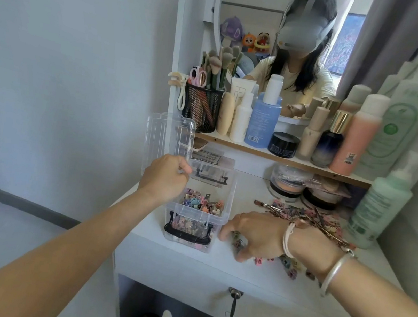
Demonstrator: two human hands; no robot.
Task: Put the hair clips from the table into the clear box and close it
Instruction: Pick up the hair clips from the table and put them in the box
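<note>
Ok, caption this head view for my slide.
Left hand holds the lid of the clear box open; right hand reaches onto hair clips.

box [198,212]: clear, open, partly filled with clips
lid [168,138]: upright, at left rim
clips [304,218]: colourful, heaped right of box

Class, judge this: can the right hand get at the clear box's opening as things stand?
Probably yes. The lid stands raised, the left hand holds the clear box at its rear corner, and the right hand sits over hair clips right beside it, nothing between.
</note>
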